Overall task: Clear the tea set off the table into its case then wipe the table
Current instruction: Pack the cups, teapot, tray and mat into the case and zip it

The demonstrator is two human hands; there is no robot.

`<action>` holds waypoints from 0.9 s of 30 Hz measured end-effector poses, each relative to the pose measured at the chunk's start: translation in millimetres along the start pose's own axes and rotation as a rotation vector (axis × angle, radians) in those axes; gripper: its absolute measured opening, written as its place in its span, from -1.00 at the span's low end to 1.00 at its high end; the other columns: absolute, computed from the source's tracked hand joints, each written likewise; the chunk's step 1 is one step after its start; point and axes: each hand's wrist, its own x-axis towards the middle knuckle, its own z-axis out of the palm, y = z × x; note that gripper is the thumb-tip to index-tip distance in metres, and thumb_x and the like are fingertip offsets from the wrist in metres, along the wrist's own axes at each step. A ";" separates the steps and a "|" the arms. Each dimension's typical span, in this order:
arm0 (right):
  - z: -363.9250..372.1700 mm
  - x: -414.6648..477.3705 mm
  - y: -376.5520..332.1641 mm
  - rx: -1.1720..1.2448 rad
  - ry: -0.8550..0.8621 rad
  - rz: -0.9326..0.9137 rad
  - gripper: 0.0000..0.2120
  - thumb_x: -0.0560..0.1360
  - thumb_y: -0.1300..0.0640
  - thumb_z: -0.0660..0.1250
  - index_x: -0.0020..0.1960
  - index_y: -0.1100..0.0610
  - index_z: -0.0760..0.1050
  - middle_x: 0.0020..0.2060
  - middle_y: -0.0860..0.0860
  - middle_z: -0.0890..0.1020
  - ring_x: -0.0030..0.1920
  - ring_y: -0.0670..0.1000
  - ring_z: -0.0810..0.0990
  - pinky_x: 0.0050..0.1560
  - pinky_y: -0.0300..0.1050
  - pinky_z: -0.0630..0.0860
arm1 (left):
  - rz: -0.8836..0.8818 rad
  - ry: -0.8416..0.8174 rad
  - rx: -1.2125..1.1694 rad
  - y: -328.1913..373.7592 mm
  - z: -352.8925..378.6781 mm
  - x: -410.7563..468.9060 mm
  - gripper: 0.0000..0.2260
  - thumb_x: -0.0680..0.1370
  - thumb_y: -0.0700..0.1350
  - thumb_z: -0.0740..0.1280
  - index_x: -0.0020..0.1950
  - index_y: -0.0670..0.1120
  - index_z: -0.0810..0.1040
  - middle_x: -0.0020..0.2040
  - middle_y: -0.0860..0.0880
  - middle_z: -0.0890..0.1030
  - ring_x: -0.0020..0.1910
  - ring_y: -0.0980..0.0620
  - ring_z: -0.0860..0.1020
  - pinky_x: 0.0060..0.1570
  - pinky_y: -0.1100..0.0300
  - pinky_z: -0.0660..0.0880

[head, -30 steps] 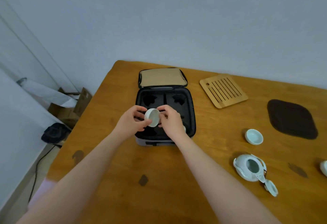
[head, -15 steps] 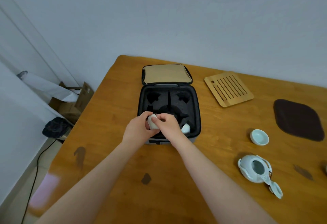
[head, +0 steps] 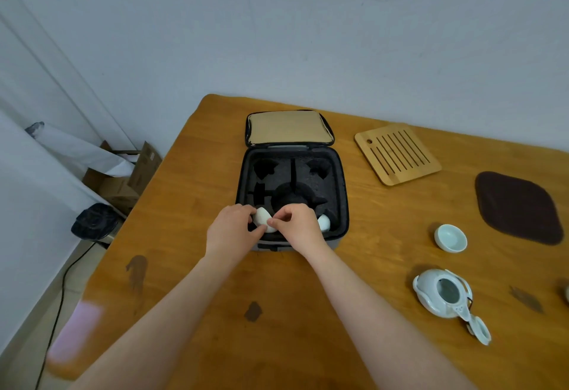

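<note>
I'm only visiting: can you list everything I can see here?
Table: one, orange-brown wood, under everything.
Case: one, black with tan cover, open, far middle of table.
Held teacup: one, pale, at case's near-left corner.
Stowed teacup: one, pale, case's near-right corner.
Loose teacup: one, pale, on table right of case.
Teapot: one, pale, near right; teapot lid off beside it.
Slatted tray: one, light wood, far right of case.
Mat: one, dark brown, far right.
Cardboard boxes: some, brown, on floor at left.
Hands: two; left hand and right hand both pinch held teacup.
</note>
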 end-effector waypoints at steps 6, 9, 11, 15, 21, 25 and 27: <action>4.4 -0.2 0.3 -0.077 0.029 0.003 -0.89 0.49 0.09 0.42 -0.05 0.12 0.66 -0.12 -0.03 0.66 -0.14 -0.11 0.54 -0.09 -0.21 0.48 | -0.042 0.017 0.040 4.5 3.6 0.7 -0.74 0.53 0.10 0.36 0.16 0.02 0.56 -0.06 0.09 0.57 -0.05 0.14 0.47 -0.22 0.27 0.46; 7.8 0.4 1.0 -0.119 0.047 0.013 -0.91 0.48 0.10 0.43 -0.07 0.11 0.65 -0.15 -0.03 0.66 -0.14 -0.08 0.57 -0.07 -0.15 0.53 | -0.063 0.003 0.108 8.0 3.1 4.3 -0.79 0.54 0.08 0.35 0.12 0.04 0.57 -0.09 0.08 0.57 -0.08 0.13 0.47 -0.28 0.27 0.42; 10.3 2.6 3.1 -0.133 0.057 0.021 -0.94 0.48 0.11 0.44 -0.10 0.09 0.64 -0.17 -0.02 0.65 -0.15 -0.06 0.58 -0.10 -0.13 0.55 | -0.089 -0.024 0.152 10.9 2.8 8.3 -0.83 0.55 0.07 0.34 0.08 0.04 0.57 -0.10 0.06 0.57 -0.11 0.12 0.47 -0.31 0.27 0.37; 16.1 6.4 3.1 -0.218 0.057 -0.006 -0.94 0.49 0.17 0.41 -0.17 0.09 0.61 -0.20 -0.02 0.64 -0.20 -0.04 0.58 -0.19 -0.16 0.54 | -0.093 -0.060 0.208 11.5 7.2 13.4 -0.86 0.57 0.04 0.31 0.05 0.05 0.60 -0.11 0.04 0.57 -0.08 0.07 0.48 -0.26 0.21 0.44; 5.1 5.5 8.1 -0.166 0.022 -0.070 -0.92 0.49 0.18 0.39 -0.18 0.11 0.58 -0.22 -0.06 0.61 -0.20 -0.06 0.56 -0.16 -0.12 0.55 | -0.100 -0.082 0.187 12.2 6.3 15.8 -0.89 0.57 0.02 0.31 0.04 0.06 0.59 -0.12 0.07 0.58 -0.07 0.06 0.50 -0.20 0.18 0.51; -31.0 -6.1 26.3 -0.022 0.168 -0.056 -0.93 0.50 0.14 0.39 -0.16 0.09 0.59 -0.26 -0.08 0.61 -0.21 -0.14 0.56 -0.19 -0.27 0.51 | -0.106 -0.053 0.117 11.8 1.0 19.1 -0.90 0.57 0.01 0.29 0.03 0.09 0.59 -0.15 0.13 0.61 -0.13 0.08 0.56 -0.07 0.12 0.52; -55.2 -10.4 39.9 0.105 0.240 0.017 -0.94 0.49 0.15 0.40 -0.16 0.09 0.60 -0.27 -0.06 0.62 -0.21 -0.11 0.59 -0.20 -0.28 0.52 | -0.109 0.034 0.077 17.0 -0.8 18.5 -0.90 0.58 0.01 0.28 0.03 0.13 0.58 -0.18 0.14 0.62 -0.13 0.09 0.56 0.08 0.10 0.40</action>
